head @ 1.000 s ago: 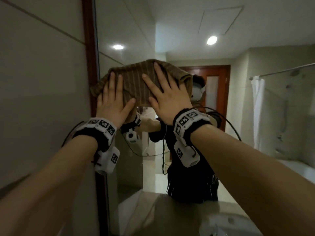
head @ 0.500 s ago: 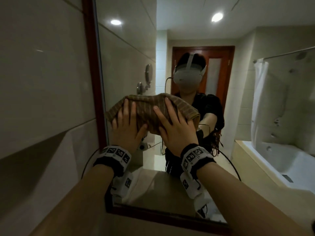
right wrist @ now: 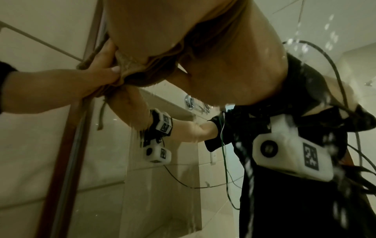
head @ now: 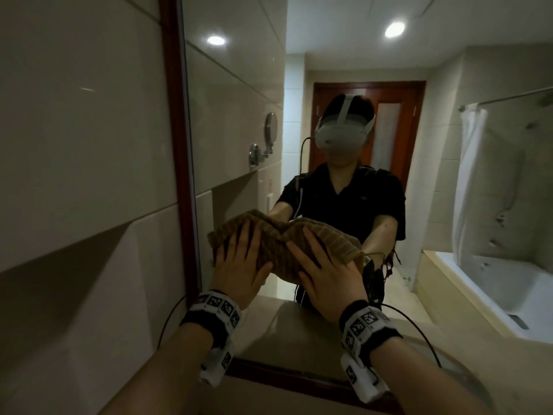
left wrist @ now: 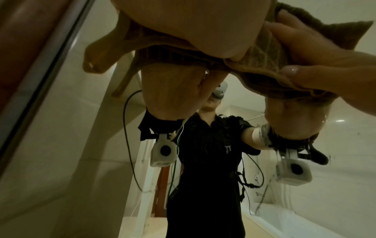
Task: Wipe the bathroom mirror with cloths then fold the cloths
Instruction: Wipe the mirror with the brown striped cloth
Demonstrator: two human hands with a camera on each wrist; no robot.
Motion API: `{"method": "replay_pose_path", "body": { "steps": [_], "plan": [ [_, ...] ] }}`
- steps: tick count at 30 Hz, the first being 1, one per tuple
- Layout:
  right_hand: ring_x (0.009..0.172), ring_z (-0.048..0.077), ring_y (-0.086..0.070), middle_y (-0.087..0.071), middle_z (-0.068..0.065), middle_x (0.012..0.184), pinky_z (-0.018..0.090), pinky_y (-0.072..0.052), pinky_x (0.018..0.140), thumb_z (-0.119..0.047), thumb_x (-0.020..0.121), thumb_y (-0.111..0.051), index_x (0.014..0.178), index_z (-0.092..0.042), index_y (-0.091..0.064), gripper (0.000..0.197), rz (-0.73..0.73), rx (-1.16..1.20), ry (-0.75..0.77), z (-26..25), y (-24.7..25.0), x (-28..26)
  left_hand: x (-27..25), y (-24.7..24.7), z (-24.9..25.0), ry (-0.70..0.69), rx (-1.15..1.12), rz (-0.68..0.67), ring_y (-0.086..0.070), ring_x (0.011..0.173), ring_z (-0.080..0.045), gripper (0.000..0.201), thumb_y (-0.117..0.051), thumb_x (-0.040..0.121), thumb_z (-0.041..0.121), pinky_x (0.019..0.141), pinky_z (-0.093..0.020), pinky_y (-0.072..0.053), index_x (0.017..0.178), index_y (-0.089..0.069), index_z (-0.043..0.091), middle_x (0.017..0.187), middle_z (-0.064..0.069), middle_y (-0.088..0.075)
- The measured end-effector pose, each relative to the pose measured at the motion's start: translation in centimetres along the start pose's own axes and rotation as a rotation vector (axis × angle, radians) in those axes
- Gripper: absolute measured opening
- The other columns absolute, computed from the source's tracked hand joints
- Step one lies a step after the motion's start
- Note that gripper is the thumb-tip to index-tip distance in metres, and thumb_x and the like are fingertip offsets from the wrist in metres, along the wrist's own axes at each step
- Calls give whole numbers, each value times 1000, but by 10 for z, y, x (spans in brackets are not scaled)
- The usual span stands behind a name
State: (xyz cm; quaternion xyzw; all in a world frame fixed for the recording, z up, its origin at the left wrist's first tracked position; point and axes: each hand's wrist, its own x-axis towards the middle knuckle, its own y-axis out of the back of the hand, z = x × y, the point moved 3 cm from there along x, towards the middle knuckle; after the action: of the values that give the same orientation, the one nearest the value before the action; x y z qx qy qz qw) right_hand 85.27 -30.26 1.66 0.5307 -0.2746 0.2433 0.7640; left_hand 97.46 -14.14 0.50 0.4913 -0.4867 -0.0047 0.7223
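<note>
A brown ribbed cloth lies bunched against the lower left part of the bathroom mirror. My left hand presses its left half flat, fingers straight and spread. My right hand presses the right half the same way. In the left wrist view the cloth folds under my left palm, and the right thumb lies on it. In the right wrist view the cloth hangs below my right palm, with the left hand beside it.
The mirror's dark red wooden frame runs up the left, with a tiled wall beyond it. The frame's bottom rail crosses below my wrists. The glass reflects a person, a door, a bathtub and a shower curtain. Water streaks run down the glass.
Both hands have slid the cloth straight down the mirror, from near its top to its lower part. The cloth has bunched up more in the middle.
</note>
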Motion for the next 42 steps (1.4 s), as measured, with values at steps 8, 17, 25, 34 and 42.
{"method": "replay_pose_path", "body": {
  "steps": [8,17,25,34,42],
  "plan": [
    [140,31,-30,3,3,162,50,-26,111,-47,97,-38,153,-39,-3,67,206,-22,-95,88,91,54,104,88,73,-128,75,205,-18,144,-30,75,-21,94,60,110,-53,-23,153,-1,17,160,-9,-4],
    [146,32,-13,7,5,162,49,-18,114,-49,100,-26,154,-36,1,62,241,-161,-122,192,163,69,175,131,152,-145,-17,281,-2,146,-26,77,-27,93,58,112,-55,-12,150,14,26,159,2,15],
    [144,30,-15,7,6,162,47,-18,114,-47,99,-33,154,-35,-2,65,226,-86,-159,183,120,17,114,77,165,-174,75,302,-18,143,-28,74,-25,95,57,107,-51,-25,153,0,19,161,-7,-1],
    [142,34,-22,-2,6,162,53,-30,110,-45,98,-35,154,-37,-2,65,32,26,-134,153,23,-103,-3,-33,175,-145,22,71,-29,129,-34,73,-25,94,55,99,-56,-36,153,-6,16,153,-11,-18],
    [140,31,-25,-12,8,160,54,-30,109,-45,96,-31,154,-35,-10,62,-66,-5,-95,158,14,-129,-16,-54,194,-47,19,-42,-31,125,-39,71,-13,96,56,96,-56,-21,149,-17,9,151,-16,-21]
  ]
}}
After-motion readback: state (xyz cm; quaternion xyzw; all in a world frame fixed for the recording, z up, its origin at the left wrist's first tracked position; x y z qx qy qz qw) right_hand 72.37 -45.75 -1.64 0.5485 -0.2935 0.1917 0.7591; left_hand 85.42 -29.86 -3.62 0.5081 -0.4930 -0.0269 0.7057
